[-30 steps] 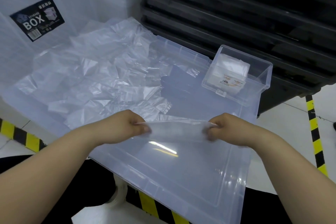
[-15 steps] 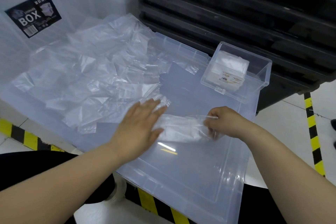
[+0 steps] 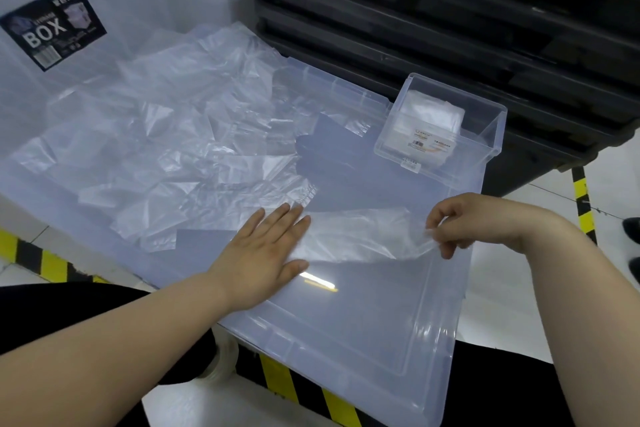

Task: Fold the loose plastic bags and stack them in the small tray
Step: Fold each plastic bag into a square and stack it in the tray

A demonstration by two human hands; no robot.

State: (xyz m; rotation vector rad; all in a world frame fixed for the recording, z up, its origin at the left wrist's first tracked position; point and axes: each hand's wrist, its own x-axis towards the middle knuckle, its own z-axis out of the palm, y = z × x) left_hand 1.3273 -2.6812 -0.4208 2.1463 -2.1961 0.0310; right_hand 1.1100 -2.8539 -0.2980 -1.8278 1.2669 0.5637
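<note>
The right hand (image 3: 481, 218) is now raising one end of the plastic bag (image 3: 356, 236) off the lid (image 3: 346, 322).
The left hand (image 3: 266, 250), fingers straight, is pressing the other end flat; right fingertips are pinching it.

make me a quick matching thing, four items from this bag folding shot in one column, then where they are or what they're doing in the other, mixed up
Column one
1. left hand
2. right hand
3. small tray
4. loose bags

Column two
a. pinches the right end of the bag
b. sits at the far right corner of the lid, folded bags inside
c. lies flat, pressing the left end of the bag
d. heaped over the left part of the lid

Pairs: 1-c, 2-a, 3-b, 4-d
</note>
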